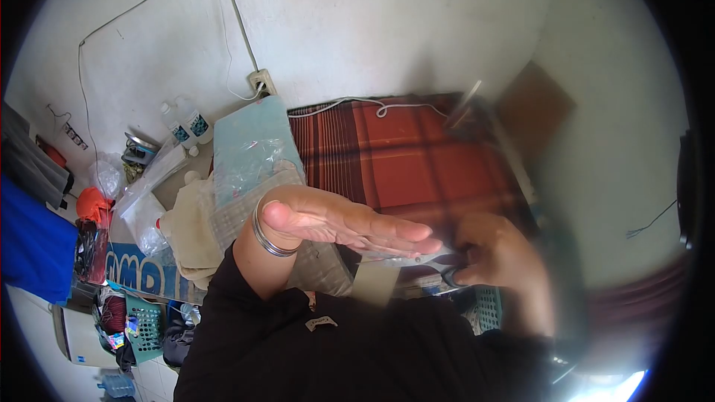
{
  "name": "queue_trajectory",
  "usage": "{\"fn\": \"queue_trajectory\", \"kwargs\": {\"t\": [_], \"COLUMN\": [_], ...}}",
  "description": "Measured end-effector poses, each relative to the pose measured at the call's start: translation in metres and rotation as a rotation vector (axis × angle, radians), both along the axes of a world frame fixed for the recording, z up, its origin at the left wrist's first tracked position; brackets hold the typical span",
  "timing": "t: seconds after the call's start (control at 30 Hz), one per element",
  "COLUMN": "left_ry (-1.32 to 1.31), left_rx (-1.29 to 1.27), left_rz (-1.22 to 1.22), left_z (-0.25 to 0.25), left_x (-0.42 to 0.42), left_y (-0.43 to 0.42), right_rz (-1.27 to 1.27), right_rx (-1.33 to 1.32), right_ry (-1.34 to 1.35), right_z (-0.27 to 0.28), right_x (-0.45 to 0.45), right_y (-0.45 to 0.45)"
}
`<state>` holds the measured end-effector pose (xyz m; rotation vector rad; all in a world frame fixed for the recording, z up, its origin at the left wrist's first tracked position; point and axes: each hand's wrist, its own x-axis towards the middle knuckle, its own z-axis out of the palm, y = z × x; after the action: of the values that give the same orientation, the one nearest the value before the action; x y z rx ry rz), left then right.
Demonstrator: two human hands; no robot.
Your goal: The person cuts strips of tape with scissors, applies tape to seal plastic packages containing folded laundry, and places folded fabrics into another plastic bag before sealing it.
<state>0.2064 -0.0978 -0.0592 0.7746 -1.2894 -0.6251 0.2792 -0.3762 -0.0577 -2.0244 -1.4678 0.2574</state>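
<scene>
My left hand [354, 227], with silver bangles at its wrist, is stretched out flat in front of my chest. Its fingers lie straight and close together, and I see nothing gripped in them. To its right is my right hand [495, 253], blurred, its fingers curled round the dark handle of a pair of scissors [450, 275]. The pale blades point left, close below my left fingertips, partly hidden. Under my left hand show a cream-coloured flat piece [375, 283] and clear plastic packaging [320, 268].
A red checked cloth [410, 156] covers the surface ahead, beside a light-blue board [249, 134] bearing clear plastic. Two bottles [186, 125], cream cloths [194, 227] and plastic bags [145, 231] crowd the left. A white cable [335, 104] runs from the wall socket [261, 83].
</scene>
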Motion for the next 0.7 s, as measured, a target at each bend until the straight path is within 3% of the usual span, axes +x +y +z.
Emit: {"fn": "queue_trajectory", "kwargs": {"t": [0.27,0.47,0.7], "left_ry": [0.000,0.030,0.066], "left_rx": [-0.012,0.048,0.046], "left_rz": [-0.012,0.033,-0.004], "left_z": [-0.018,-0.001,-0.007], "left_x": [0.004,-0.001,0.002], "left_y": [-0.001,-0.005,-0.013], "right_rz": [0.011,0.003,-0.004], "right_rx": [-0.012,-0.058,0.033], "right_ry": [0.004,0.035,0.016], "right_z": [-0.001,-0.008,-0.013], "right_x": [-0.004,-0.001,-0.005], "right_y": [0.006,0.001,0.007]}}
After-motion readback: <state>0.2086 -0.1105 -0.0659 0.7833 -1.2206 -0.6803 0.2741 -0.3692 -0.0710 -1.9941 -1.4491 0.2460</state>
